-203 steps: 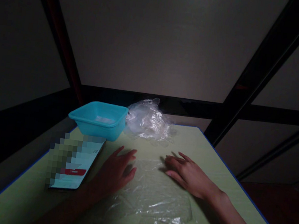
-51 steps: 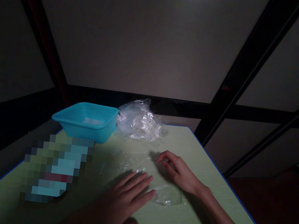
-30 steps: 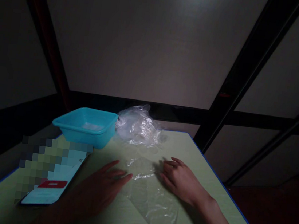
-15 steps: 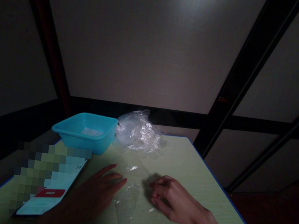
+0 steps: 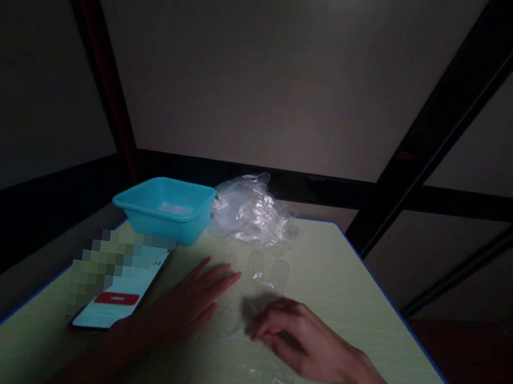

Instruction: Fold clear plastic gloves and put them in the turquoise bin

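Note:
A thin, see-through plastic glove (image 5: 280, 273) lies on the table in the head view, its finger shapes pointing away from me. My left hand (image 5: 192, 300) rests over its left side, open, with the fingers stretched out. On the other side, my right hand (image 5: 296, 339) is closed, fingertips curled in and pressed together low over the glove. Whether they pinch the film is hidden. Much of the glove's outline is too faint to follow.
A turquoise plastic basin (image 5: 176, 228) stands at the back left of the table (image 5: 349, 280). Beside it is a crumpled heap of clear plastic (image 5: 253, 214). A phone (image 5: 122, 294) with a lit, partly blurred screen lies left of my left hand. Wall panels stand behind.
The view has shifted slightly. My left hand has moved forward and its fingers lie flatter. The glove is more spread out, with finger shapes showing beyond my right hand, which stays curled.

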A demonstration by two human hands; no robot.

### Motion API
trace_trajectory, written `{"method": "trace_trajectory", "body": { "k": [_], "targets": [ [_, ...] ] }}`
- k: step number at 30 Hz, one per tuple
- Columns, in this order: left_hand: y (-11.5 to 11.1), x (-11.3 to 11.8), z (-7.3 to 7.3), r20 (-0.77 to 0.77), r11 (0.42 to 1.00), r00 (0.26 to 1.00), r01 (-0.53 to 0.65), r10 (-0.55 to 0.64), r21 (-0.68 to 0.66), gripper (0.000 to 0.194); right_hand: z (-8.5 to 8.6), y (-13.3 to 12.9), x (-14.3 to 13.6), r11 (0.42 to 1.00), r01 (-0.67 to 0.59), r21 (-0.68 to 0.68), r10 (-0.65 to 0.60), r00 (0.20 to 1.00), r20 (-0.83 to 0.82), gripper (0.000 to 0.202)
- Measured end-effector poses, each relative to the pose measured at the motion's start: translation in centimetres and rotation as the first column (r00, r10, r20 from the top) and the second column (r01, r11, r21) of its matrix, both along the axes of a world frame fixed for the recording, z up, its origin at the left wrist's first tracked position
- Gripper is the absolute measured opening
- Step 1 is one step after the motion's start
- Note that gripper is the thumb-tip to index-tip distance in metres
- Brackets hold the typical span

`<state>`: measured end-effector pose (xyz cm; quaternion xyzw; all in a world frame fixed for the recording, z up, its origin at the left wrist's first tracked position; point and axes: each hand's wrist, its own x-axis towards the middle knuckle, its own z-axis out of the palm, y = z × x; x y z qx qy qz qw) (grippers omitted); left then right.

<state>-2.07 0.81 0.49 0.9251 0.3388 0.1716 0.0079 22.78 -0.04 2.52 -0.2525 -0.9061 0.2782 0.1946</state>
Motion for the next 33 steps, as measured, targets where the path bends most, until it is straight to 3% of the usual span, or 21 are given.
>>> {"method": "trace_trajectory", "body": {
  "k": [3,6,12,16,21,26,33],
  "targets": [
    [0.0,-0.2,0.6,0.141,0.997,0.990,-0.010,0.021,-0.081,0.061,0.0,0.7,0.4,0.997,0.070,-0.043,-0.074,0.993,-0.096,0.024],
    [-0.2,-0.7,0.5,0.206,0.991,0.978,0.036,-0.009,-0.131,0.065,-0.2,1.2,0.5,0.996,0.075,-0.038,-0.078,0.993,-0.086,0.024],
    [-0.5,-1.9,-2.3,0.274,0.990,0.961,0.073,-0.037,-0.124,0.072,-0.5,1.4,0.4,0.993,0.101,-0.065,-0.103,0.994,-0.021,0.016],
    [-0.3,-2.3,-3.2,0.300,0.982,0.954,0.072,-0.017,-0.173,0.073,-0.6,1.5,0.5,0.989,0.117,-0.093,-0.119,0.993,-0.019,0.015],
    [-0.5,-2.3,-3.4,0.334,0.988,0.943,0.059,-0.007,-0.144,0.068,-0.5,1.7,0.5,0.987,0.126,-0.099,-0.128,0.992,-0.009,0.014],
    [-0.5,-2.0,-3.5,0.343,0.994,0.937,-0.033,0.067,-0.103,0.061,-0.9,1.7,0.4,0.986,0.113,-0.123,-0.126,0.986,-0.105,0.016],
    [-0.2,-1.8,-2.2,0.342,0.995,0.939,-0.012,0.044,-0.096,0.057,-1.0,1.5,0.1,0.974,0.093,-0.207,-0.127,0.979,-0.157,0.015]
  ]
}}
